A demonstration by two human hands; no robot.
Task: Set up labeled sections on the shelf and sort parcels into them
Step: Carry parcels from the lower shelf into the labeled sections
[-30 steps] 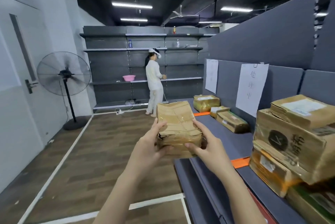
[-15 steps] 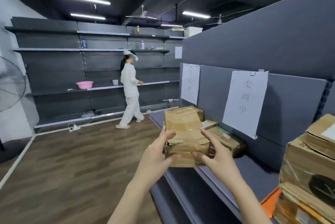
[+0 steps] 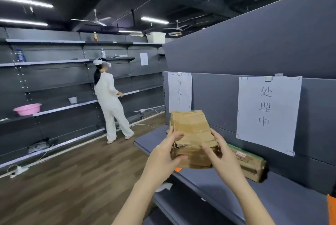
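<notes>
Over the shelf front, the parcel is gripped by curled fingers of left hand and right hand; it has been carried along toward the far label, so placement is judged near.

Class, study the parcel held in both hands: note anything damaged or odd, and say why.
The brown parcel gripped by the left hand and right hand is damaged: its cardboard is crumpled and dented, and a ragged tear gapes on its near face beside the left thumb.
</notes>
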